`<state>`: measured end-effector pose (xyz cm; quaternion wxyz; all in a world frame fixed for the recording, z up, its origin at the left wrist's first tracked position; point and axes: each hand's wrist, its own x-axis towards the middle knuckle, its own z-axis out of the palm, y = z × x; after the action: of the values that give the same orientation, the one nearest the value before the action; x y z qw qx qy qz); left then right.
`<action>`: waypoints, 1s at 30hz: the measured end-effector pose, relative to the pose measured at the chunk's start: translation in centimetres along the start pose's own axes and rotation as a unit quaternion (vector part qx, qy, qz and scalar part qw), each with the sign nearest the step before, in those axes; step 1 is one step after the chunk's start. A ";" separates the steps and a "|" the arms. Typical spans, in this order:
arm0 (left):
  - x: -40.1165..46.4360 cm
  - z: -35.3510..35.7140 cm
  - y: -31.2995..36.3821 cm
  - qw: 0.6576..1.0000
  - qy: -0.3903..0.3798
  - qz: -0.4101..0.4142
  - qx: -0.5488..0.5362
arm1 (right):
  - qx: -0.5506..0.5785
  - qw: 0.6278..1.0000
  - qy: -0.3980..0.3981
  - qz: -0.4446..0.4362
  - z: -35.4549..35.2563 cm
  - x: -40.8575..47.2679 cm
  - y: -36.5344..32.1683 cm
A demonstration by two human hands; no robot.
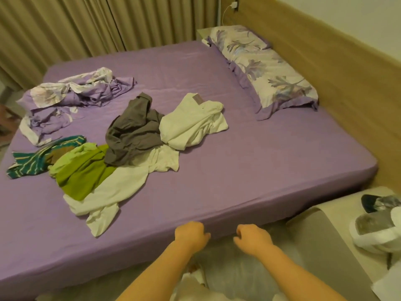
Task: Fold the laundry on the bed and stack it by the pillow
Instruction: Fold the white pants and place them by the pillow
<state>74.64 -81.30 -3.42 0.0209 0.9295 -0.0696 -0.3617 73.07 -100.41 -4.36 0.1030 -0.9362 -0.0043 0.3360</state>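
So with my left hand [191, 234] and right hand [252, 237] loosely curled, empty, at the bed [238, 170] edge, I'd reach for the nearest white shirt [112, 192] in the unfolded pile, well apart from the pillow [271, 72], and spread it flat first

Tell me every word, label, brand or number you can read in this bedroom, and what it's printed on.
No text can be read anywhere.
The white garment carries a small greyish-purple tag at its top edge; any print on it is too blurred to read.
The pillow shows only a flower pattern, no words.
The other clothes, the purple sheet and the charger on the wall show no lettering.
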 end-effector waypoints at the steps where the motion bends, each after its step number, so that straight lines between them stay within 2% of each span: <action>1: 0.7 -1.0 -0.5 1.000 0.006 0.001 -0.003 | -0.003 1.000 0.006 -0.001 -0.8 0.8 -0.5; 7: 5.2 -5.6 -3.7 1.000 0.016 0.006 -0.005 | -0.009 0.999 0.044 -0.004 -5.0 5.4 -3.4; 14: 9.3 -8.3 -4.0 1.000 0.017 0.008 0.008 | -0.001 1.000 0.020 -0.001 -8.1 9.1 -3.5; 22: 14.1 -11.3 -0.4 0.999 0.028 -0.028 -0.017 | -0.026 0.999 0.000 -0.041 -12.3 15.2 0.4; 30: 19.0 -16.0 5.7 0.993 0.036 -0.082 -0.071 | -0.059 0.994 -0.008 -0.088 -19.8 22.0 6.5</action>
<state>98.64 -89.87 -3.82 0.0597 0.9405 0.0337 -0.3327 102.23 -108.80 -4.53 0.0768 -0.9340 -0.1074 0.3319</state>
